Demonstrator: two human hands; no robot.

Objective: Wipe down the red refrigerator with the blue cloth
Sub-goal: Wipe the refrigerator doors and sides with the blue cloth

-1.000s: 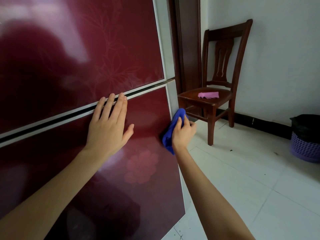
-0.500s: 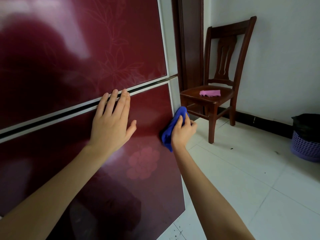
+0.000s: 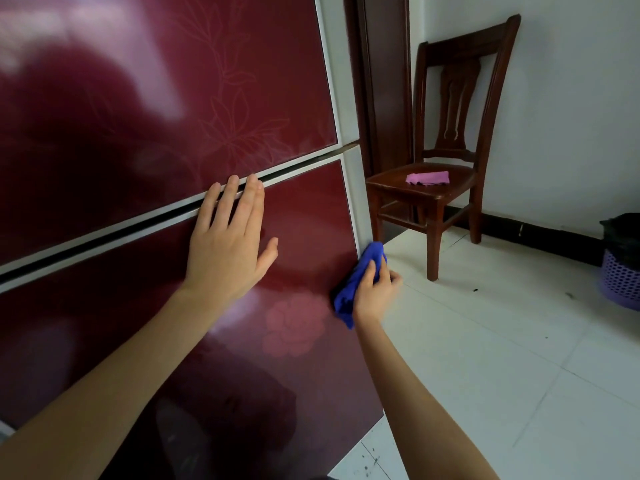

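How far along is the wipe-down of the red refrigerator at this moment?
Done: unclear; the glossy red refrigerator shows no wet streaks or dirt to mark wiped areas. In hand: the right hand grips the blue cloth against the right edge of the lower door, while the left hand rests flat at the door seam. Left: likely the edge below the cloth.

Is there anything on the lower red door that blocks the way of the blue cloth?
Only the left hand, lying flat on the upper part of the lower door. The right hand holds the blue cloth at the door's right edge; nothing else visible blocks it.
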